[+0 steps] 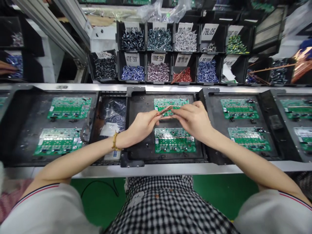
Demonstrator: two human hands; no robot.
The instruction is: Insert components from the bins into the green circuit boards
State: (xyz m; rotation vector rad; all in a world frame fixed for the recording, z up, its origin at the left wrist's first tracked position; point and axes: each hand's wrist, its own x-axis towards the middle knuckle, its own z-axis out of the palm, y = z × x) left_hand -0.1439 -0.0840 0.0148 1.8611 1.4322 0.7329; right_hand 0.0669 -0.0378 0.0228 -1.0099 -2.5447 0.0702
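Observation:
My left hand pinches a small bundle of thin copper strips between thumb and fingers. From the left, my right hand meets it with closed fingertips on the end of a single copper strip, which spans the gap between both hands. Beneath them, an upper green circuit board is partly covered by my fingers and the strips. A lower green circuit board lies nearer to me, in the same black tray, and shows in full. Neither hand touches the lower board.
Neighbouring trays hold more boards, at left and right. Labelled black bins of small components stand behind. A plastic bag lies in a slot left of the tray. Other people's hands show at far left and far right.

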